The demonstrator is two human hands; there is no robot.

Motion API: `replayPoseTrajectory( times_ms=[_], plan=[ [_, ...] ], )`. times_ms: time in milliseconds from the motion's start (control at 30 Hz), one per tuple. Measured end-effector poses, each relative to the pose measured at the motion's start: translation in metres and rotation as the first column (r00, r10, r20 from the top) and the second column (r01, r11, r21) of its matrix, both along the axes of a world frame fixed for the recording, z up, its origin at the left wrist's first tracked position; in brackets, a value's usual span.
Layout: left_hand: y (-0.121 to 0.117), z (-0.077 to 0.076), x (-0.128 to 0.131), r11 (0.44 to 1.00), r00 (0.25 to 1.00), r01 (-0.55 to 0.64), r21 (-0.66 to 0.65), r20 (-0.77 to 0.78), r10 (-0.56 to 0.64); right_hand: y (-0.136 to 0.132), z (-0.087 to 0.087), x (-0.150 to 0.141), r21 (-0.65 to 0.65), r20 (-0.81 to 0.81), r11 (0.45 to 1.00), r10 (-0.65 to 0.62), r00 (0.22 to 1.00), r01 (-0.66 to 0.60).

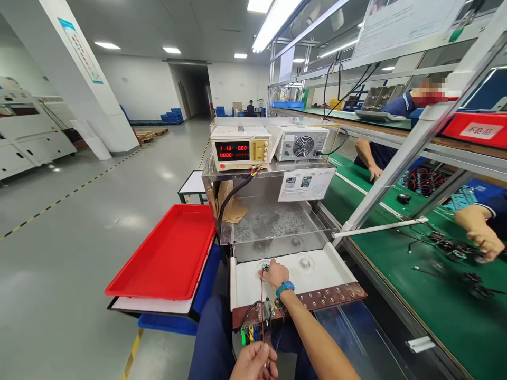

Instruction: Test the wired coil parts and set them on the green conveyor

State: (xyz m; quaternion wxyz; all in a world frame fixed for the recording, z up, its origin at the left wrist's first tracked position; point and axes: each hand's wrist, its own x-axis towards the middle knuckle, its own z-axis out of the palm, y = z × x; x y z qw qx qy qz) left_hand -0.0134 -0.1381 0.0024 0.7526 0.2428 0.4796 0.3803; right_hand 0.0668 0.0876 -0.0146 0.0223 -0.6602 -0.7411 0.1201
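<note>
My right hand (pixel 274 274), with a blue band on its wrist, rests on a white platform (pixel 328 269) in front of a clear-walled metal test box (pixel 277 221). Its fingers are closed on a small round circuit part (pixel 264 267), holding it down on the platform. A thin red wire (pixel 262 301) runs from that part down to my left hand (pixel 253 363) at the bottom edge. The left hand's fingers are pinched on the wires. A brown terminal strip (pixel 332 296) with coloured clips lies along the platform's near edge.
A beige power supply (pixel 240 149) with red digits and a grey fan unit (pixel 303 143) stand on top of the box. A red tray (pixel 166 253) sits at the left over a blue bin. Co-workers' hands (pixel 485 240) work on the green bench (pixel 396 264) at the right.
</note>
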Motion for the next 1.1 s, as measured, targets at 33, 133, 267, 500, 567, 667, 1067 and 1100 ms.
replayPoseTrajectory(
  times_ms=[33, 133, 267, 500, 567, 667, 1067, 1100],
  plan=[
    [0.003, 0.004, 0.001, 1.000, 1.000, 0.003, 0.005, 0.007, -0.003, 0.000, -0.001, 0.000, -0.002, 0.004, 1.000, -0.005, 1.000, 0.005],
    [0.013, 0.019, 0.002, 0.998, 1.000, -0.022, 0.051, 0.001, 0.022, 0.002, -0.004, 0.001, -0.017, -0.002, 1.000, -0.005, 1.000, 0.005],
    [0.031, 0.047, -0.001, 0.986, 0.993, -0.109, 0.125, -0.038, 0.114, 0.003, -0.011, 0.004, -0.043, -0.060, 0.992, 0.116, 0.991, -0.119],
    [0.075, 0.077, -0.007, 0.969, 0.989, -0.145, 0.202, 0.006, 0.146, 0.018, -0.028, 0.011, -0.077, -0.175, 0.984, 0.146, 0.974, -0.162],
    [0.084, 0.076, -0.007, 0.973, 0.993, -0.099, 0.210, -0.043, 0.110, 0.024, -0.033, 0.017, -0.100, -0.251, 0.975, 0.168, 0.953, -0.199],
    [0.098, 0.066, -0.004, 0.965, 0.977, 0.014, 0.261, -0.208, 0.042, 0.029, -0.038, 0.026, -0.115, -0.360, 0.959, 0.204, 0.911, -0.260],
    [0.141, 0.014, 0.011, 0.875, 0.650, 0.207, 0.437, -0.730, 0.210, 0.028, -0.032, 0.028, -0.076, -0.308, 0.965, 0.216, 0.926, -0.250],
    [0.141, 0.012, 0.011, 0.873, 0.642, 0.221, 0.434, -0.739, 0.206, 0.028, -0.032, 0.028, -0.070, -0.303, 0.965, 0.222, 0.927, -0.254]
  ],
)
